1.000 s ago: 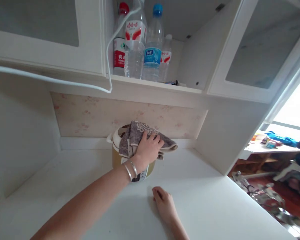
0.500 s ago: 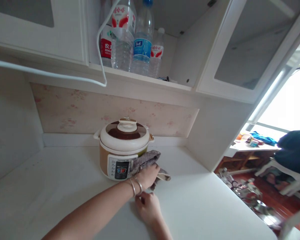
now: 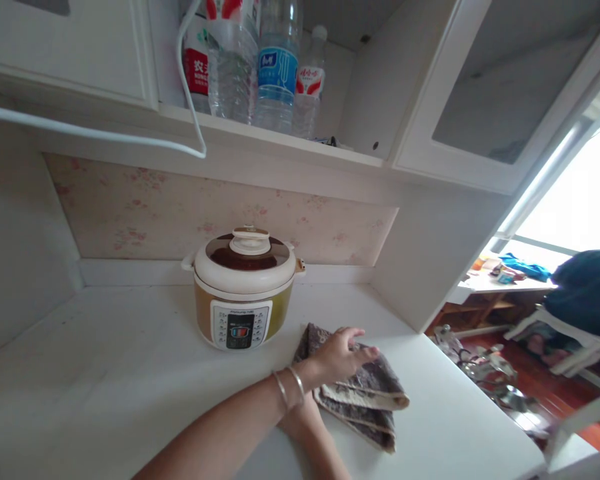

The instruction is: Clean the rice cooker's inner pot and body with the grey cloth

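My left hand (image 3: 337,353), with two bangles on its wrist, lies flat on a folded grey-brown patterned cloth (image 3: 370,397), fingers stretched out over it. The cloth rests on the white counter (image 3: 105,380), just right of a small white-and-gold electric cooker (image 3: 240,293) with its lid on and a button panel in front. My right hand is tucked under my left wrist; only its wrist and forearm (image 3: 313,437) show, and its fingers are hidden.
Several water bottles (image 3: 275,67) stand on an open shelf above the cooker. A white cable (image 3: 80,130) hangs below the upper cabinets. A glass cabinet door (image 3: 480,87) stands open at the right. Beyond the counter's right edge are a chair (image 3: 580,313) and floor clutter.
My left hand brought the cloth from the cooker's lid down past its front onto the counter at the right. My right hand slid back under my left wrist. The view tilted down.
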Tool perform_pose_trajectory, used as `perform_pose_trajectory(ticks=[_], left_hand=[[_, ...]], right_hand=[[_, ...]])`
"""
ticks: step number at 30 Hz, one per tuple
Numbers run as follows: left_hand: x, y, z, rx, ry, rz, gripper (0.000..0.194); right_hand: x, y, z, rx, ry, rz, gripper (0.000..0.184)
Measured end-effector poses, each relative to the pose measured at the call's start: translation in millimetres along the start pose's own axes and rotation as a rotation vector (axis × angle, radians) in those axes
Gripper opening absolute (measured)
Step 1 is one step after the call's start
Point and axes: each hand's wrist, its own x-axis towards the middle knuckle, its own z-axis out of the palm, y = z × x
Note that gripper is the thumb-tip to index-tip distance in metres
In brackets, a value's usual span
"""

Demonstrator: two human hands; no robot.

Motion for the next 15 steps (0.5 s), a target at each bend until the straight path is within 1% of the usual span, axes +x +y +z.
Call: perform_pose_trajectory(ticks=[1,2,4,5,7,9,10,12,13,14,15], left_hand=[[-14,2,-15.4,-0.079,0.068,0.009,0.066],[-30,3,-33.6,-0.124,0.167,0.032,0.057],[-70,-2,-76.2,-0.112,0.416,0.085,0.041],[-92,-7,-99.1,-0.083,0.549,0.080,0.036],[-134,-20,-144.9,-0.048,0.774,0.055,0.031],[-167,-37,-186.5,-0.050,0.974,0.068,0.029],[-178,-45,-204.7,-0.049,1.035,0.053,0.029],[-189,-60,-234.8,-0.084,1.127,0.010,0.034],[-189,-67,-246.6,-0.077,1.132,-0.015,0.038],[-187,-73,-256.2,-0.050,1.112,-0.046,0.041],[-183,-77,-264.0,-0.017,1.068,-0.080,0.045]], right_hand=[[2,-3,-1,-0.030,-0.012,0.009,0.017],[3,-6,-3,-0.065,-0.026,0.024,0.016],[6,-12,-4,-0.132,-0.037,0.060,0.024],[6,-15,-4,-0.158,-0.029,0.074,0.028],[5,-20,-3,-0.215,0.013,0.077,0.030],[2,-24,-1,-0.262,0.051,0.023,0.029],[1,-26,0,-0.278,0.066,-0.020,0.028],[-2,-29,-2,-0.295,0.127,-0.084,0.027],[-2,-30,-4,-0.305,0.176,-0.088,0.027],[-2,-31,-6,-0.321,0.231,-0.065,0.027],[-2,-32,-8,-0.344,0.284,-0.019,0.026]])
